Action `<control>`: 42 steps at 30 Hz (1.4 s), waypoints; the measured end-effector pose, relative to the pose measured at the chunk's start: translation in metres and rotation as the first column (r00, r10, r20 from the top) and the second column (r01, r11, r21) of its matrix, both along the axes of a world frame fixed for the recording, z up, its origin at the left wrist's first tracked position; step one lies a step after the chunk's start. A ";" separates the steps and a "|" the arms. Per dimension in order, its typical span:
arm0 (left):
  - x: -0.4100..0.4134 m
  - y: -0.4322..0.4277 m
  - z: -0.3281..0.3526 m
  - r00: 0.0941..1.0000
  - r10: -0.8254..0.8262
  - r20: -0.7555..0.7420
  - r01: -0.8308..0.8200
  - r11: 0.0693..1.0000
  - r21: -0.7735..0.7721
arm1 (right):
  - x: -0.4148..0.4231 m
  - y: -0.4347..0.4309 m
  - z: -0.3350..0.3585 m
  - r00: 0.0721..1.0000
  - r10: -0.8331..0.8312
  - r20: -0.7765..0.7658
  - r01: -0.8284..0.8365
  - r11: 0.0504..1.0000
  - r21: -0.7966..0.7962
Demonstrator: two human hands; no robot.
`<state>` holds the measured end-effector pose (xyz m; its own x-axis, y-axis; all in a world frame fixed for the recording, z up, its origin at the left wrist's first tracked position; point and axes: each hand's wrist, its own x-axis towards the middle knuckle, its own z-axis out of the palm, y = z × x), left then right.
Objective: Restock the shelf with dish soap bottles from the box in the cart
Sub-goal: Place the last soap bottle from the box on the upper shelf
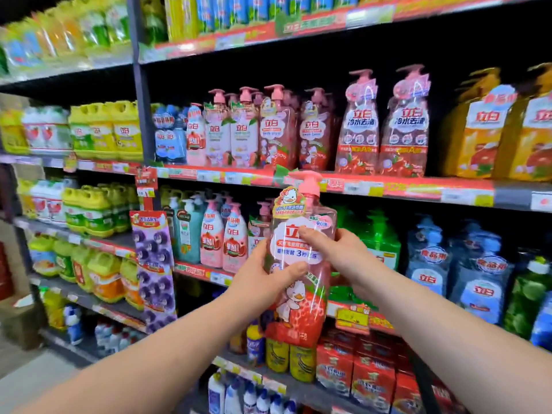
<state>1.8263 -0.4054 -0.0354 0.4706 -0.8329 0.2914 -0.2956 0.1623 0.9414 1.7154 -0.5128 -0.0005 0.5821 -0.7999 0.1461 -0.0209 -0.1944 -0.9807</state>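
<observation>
My left hand [268,273] is wrapped round the left side of a clear pink plastic pump bottle of dish soap with a duck-and-strawberry label [298,294]. My right hand [337,252] grips its right side, thumb across the front, so it's upright in mid-air and not on any shelf yet. I reckon it belongs with the matching pink pump bottles [277,130] toward the left end of the red-edged metal shelf [418,186] just above. The box and cart are out of view, so no idea how many remain.

Upright pink pump bottle [298,258], midair
</observation>
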 end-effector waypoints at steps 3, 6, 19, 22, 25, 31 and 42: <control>0.021 -0.046 0.023 0.999 -0.043 0.019 0.044 0.998 -0.055 | 0.019 -0.040 0.025 0.999 -0.043 0.016 0.044 0.996 -0.072; 0.047 -0.092 0.050 0.995 -0.065 0.082 0.072 0.993 -0.092 | 0.040 -0.081 0.056 0.995 -0.088 0.056 0.095 0.986 -0.140; 0.144 -0.217 0.155 0.975 -0.110 0.195 0.169 0.932 -0.320 | 0.126 -0.173 0.171 0.951 -0.147 0.272 0.255 0.872 -0.419; 0.158 -0.242 0.174 0.966 -0.152 0.207 0.218 0.913 -0.345 | 0.137 -0.185 0.187 0.928 -0.177 0.329 0.322 0.826 -0.463; 0.171 -0.266 0.188 0.956 -0.197 0.217 0.264 0.898 -0.351 | 0.143 -0.199 0.197 0.922 -0.215 0.322 0.359 0.785 -0.505; 0.192 -0.301 0.191 0.957 -0.117 0.265 0.206 0.918 -0.338 | 0.161 -0.226 0.192 0.908 -0.335 0.251 0.416 0.667 -0.618; 0.193 -0.321 0.193 0.771 0.172 0.613 0.010 0.959 -0.282 | 0.170 -0.265 0.182 0.894 -0.363 0.263 0.448 0.719 -0.531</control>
